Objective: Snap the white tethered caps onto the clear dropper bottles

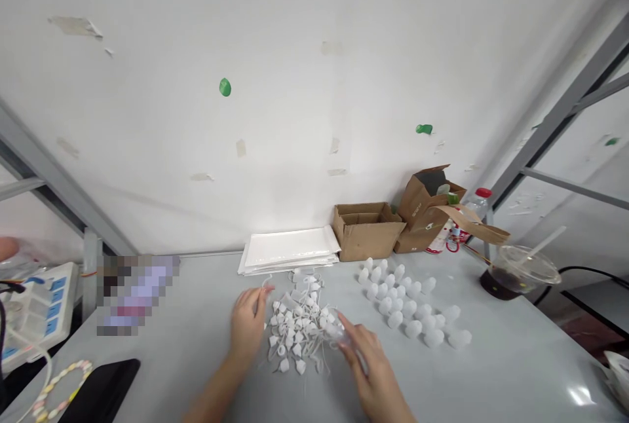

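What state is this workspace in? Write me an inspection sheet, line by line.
Surface: grey table, glare at lower right.
Workpieces: white pieces with strings, piled; frosted bulbs grouped right of the pile.
Clutter: phone, bracelet at left; cup at right; carton, bag at back.
Hands: left hand at the pile, grip unclear; right hand holds a clear piece.
Cables: white cable at left; black cable near the cup.
Surroundings: wall with tape scraps.

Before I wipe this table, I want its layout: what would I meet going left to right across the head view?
Black phone, left hand, pile of small white parts, rounded white pieces, drink cup.
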{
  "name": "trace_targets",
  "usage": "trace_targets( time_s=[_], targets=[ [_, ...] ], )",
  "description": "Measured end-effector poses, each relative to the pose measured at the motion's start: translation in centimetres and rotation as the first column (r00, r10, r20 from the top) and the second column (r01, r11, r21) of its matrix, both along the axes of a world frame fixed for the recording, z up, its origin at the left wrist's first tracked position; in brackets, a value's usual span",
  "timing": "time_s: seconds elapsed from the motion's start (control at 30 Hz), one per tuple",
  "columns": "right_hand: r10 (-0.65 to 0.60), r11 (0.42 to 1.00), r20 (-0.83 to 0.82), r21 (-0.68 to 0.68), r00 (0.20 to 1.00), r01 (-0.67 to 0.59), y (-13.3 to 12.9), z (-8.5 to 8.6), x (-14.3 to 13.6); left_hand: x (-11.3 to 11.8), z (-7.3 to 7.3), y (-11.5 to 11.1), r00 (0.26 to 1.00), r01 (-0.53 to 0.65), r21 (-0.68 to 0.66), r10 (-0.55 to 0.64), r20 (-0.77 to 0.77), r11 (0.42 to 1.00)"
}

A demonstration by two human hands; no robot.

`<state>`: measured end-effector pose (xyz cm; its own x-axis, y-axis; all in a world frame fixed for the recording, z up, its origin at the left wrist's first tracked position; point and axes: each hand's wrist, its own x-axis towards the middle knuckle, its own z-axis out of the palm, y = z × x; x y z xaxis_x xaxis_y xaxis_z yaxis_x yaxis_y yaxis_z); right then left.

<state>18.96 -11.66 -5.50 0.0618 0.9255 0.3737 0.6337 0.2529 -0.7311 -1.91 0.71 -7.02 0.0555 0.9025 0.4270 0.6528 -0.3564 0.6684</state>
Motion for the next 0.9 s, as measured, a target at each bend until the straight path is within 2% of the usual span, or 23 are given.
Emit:
trace_targets(
  time_s=[0.07,0.17,0.23,0.3,0.37,0.43,0.5,0.57,0.7,0.9],
  targets=[
    [-0.103,0.992,-0.189,-0.085,0.977,0.088,-0.3,-0.3,1.8,-0.1,-0.3,0.3,0.995,0.071,0.016,-0.070,-0.075,0.997],
    [-0.281,0.958,-0.422,-0.185,0.862,0.222,-0.2,-0.7,4.1,0.5,-0.9,0.0,0.978,0.117,0.022,-0.111,-0.175,0.993],
    [-0.301,0.953,-0.523,-0.203,0.797,0.227,0.2,-0.8,5.0,0.8,-1.2,-0.2,0.974,0.107,0.051,-0.094,-0.206,0.993],
    [-0.281,0.959,-0.544,-0.186,0.790,0.213,0.7,-0.8,5.4,0.9,-1.3,-0.3,0.968,0.119,0.104,-0.092,-0.234,0.987],
    [-0.271,0.962,-0.435,-0.136,0.859,0.235,1.5,-0.4,5.3,0.8,-1.2,-0.2,0.945,0.185,0.147,-0.135,-0.299,0.972],
    [-0.290,0.957,-0.235,-0.045,0.928,0.288,2.6,0.3,5.0,0.8,-1.2,-0.2,0.902,0.274,0.156,-0.197,-0.385,0.949],
    [-0.303,0.952,-0.047,0.033,0.952,0.305,4.0,1.1,4.8,0.8,-1.3,-0.2,0.868,0.319,0.153,-0.224,-0.442,0.935],
    [-0.303,0.953,0.110,0.022,0.947,0.302,5.5,1.8,4.6,0.8,-1.4,-0.2,0.860,0.322,0.150,-0.222,-0.459,0.935],
    [-0.279,0.920,0.411,-0.145,0.868,0.365,8.3,2.2,4.4,0.6,-1.8,-0.1,0.865,0.313,0.144,-0.220,-0.450,0.939],
    [-0.225,0.876,0.538,-0.253,0.812,0.410,10.1,1.1,3.7,0.2,-1.9,0.1,0.878,0.291,0.134,-0.209,-0.430,0.947]
  ],
)
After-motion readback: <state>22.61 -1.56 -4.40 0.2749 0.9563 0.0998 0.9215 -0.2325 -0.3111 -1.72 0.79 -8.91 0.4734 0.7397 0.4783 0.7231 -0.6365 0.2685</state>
